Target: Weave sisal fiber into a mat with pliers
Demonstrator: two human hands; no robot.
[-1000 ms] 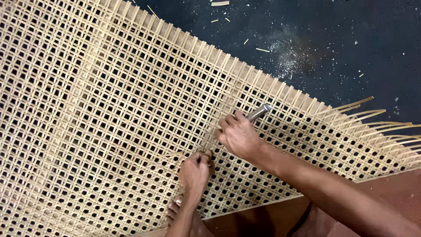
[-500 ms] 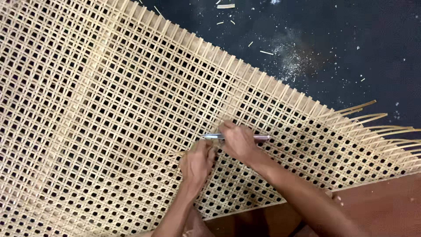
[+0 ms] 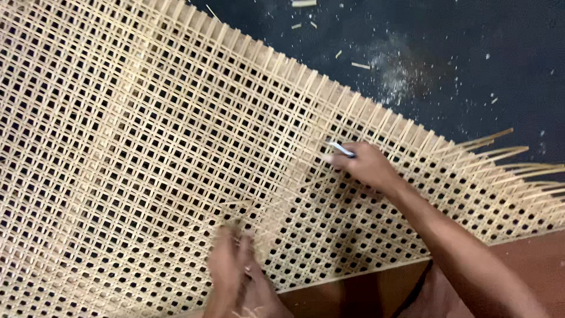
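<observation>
Cane webbing (image 3: 176, 165): I am seeing it spread flat over the dark floor (image 3: 471, 70), running under both hands and well beyond them.
Right hand (image 3: 368, 165): I am closing it around a thin metal tool (image 3: 340, 149), whose tip is poking out past the fingers toward the far edge.
Change: half a second ago I was holding the tool level beside the left hand; now the right hand is sitting farther up, so the poking pass here looks finished.
Left hand (image 3: 232, 268): I am pinching loose strands (image 3: 241, 215), blurred.
Weave look: pale, open squares nearer the right hand, frayed ends (image 3: 518, 171) beyond it.
</observation>
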